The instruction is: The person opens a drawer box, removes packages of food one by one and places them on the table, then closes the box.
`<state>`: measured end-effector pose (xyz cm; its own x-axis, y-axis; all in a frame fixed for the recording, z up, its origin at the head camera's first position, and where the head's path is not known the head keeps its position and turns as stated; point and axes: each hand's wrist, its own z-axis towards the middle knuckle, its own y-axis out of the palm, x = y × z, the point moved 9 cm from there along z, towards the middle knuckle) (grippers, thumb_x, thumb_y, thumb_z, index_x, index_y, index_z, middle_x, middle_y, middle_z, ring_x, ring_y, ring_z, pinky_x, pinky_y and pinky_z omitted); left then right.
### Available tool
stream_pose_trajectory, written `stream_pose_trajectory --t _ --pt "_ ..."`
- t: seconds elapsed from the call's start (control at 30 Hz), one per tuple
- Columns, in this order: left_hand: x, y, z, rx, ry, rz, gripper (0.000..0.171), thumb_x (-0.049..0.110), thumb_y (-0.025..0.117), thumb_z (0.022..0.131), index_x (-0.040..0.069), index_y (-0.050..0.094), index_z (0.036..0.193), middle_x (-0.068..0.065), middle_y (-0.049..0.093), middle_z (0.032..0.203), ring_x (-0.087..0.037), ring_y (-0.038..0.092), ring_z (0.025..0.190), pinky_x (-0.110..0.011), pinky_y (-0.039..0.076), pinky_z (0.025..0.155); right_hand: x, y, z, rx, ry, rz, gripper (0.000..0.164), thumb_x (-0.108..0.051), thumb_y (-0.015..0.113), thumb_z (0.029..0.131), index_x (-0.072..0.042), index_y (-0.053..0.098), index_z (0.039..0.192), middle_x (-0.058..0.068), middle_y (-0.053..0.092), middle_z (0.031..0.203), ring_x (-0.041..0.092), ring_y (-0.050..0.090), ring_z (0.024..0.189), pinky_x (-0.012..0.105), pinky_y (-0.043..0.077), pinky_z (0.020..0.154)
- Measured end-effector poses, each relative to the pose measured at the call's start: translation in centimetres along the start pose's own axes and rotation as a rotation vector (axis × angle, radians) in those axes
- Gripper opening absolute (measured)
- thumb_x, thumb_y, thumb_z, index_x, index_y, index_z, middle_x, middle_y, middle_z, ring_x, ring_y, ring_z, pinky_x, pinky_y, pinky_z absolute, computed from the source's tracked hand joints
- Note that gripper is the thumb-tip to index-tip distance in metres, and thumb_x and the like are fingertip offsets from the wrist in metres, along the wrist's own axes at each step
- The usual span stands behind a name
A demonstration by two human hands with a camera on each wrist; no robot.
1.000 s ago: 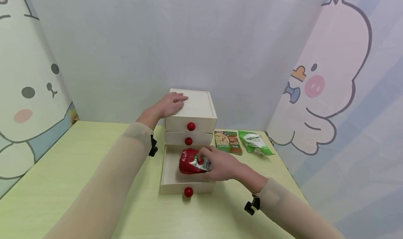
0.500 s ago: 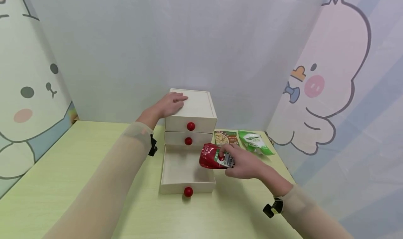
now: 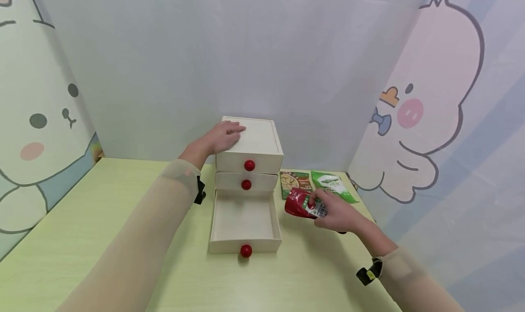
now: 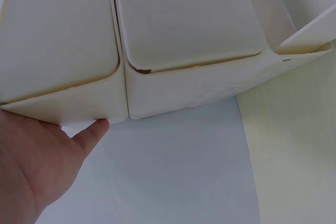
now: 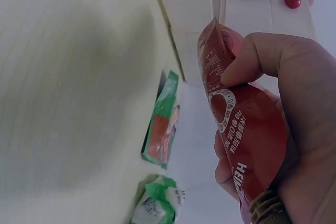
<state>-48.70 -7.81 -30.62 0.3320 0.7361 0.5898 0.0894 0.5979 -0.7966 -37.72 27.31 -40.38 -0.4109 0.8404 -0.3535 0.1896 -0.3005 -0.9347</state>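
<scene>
My left hand rests on top of a white drawer cabinet, near its left edge. In the left wrist view the thumb lies against the cabinet's edge. The bottom drawer is pulled out, with nothing in it. My right hand grips a red ketchup pouch above the table, to the right of that drawer. Seen from the right wrist, the thumb presses on the ketchup pouch and a dark ribbed cap shows at its end. Some fingers are hidden behind the pouch.
A green and brown food packet and a green and white bag lie on the table, right of the cabinet. Red knobs stick out from the drawer fronts. Printed curtains stand behind and at both sides.
My right hand has carried the ketchup pouch up out of the bottom drawer and to the right, over the table. My left hand has stayed on the cabinet top.
</scene>
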Motion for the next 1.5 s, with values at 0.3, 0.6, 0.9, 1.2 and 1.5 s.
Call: stream_pose_trajectory --t 0.3,0.6,0.9,1.2,1.5 --pt "0.2 0.1 -0.1 0.000 0.000 -0.002 0.059 0.032 0.034 0.113 0.017 0.047 0.168 -0.011 0.027 0.183 -0.038 0.010 0.173 -0.059 0.008 0.140 4.8 1.9 -0.2 -0.081 0.062 -0.010 0.041 -0.021 0.088 0.084 -0.026 0.061 0.113 0.011 0.057 0.117 0.026 0.051 0.102 0.040 0.045 0.079" --pt "0.0 0.1 -0.3 0.001 -0.014 -0.005 0.059 0.032 0.034 0.113 0.019 0.047 0.169 -0.010 0.026 0.184 -0.037 0.009 0.173 -0.060 0.008 0.140 6.7 2.5 -0.2 -0.142 0.070 0.041 0.043 -0.009 0.085 0.084 -0.021 0.058 0.116 0.013 0.055 0.126 0.027 0.053 0.101 0.040 0.044 0.079" --pt "0.5 0.0 -0.5 0.005 -0.002 -0.002 0.058 0.032 0.034 0.113 0.018 0.047 0.168 -0.011 0.027 0.183 -0.037 0.009 0.173 -0.059 0.009 0.140 8.1 2.6 -0.8 -0.178 0.123 0.024 0.054 -0.003 0.086 0.080 -0.016 0.052 0.119 0.016 0.051 0.131 0.026 0.053 0.093 0.039 0.043 0.070" --pt "0.4 -0.1 -0.4 0.007 0.003 0.003 0.058 0.032 0.034 0.114 0.018 0.047 0.168 -0.011 0.026 0.183 -0.038 0.010 0.173 -0.059 0.008 0.140 10.0 3.3 -1.0 -0.239 0.248 -0.041 0.057 -0.005 0.085 0.082 -0.015 0.053 0.128 0.023 0.051 0.142 0.030 0.058 0.104 0.038 0.051 0.071" --pt "0.3 -0.1 -0.4 0.000 -0.008 0.001 0.058 0.032 0.034 0.113 0.018 0.047 0.169 -0.011 0.026 0.184 -0.037 0.009 0.173 -0.060 0.008 0.140 8.7 1.9 -0.9 -0.241 0.227 -0.130 0.050 -0.015 0.086 0.081 -0.012 0.062 0.126 0.023 0.058 0.138 0.030 0.060 0.107 0.044 0.056 0.081"
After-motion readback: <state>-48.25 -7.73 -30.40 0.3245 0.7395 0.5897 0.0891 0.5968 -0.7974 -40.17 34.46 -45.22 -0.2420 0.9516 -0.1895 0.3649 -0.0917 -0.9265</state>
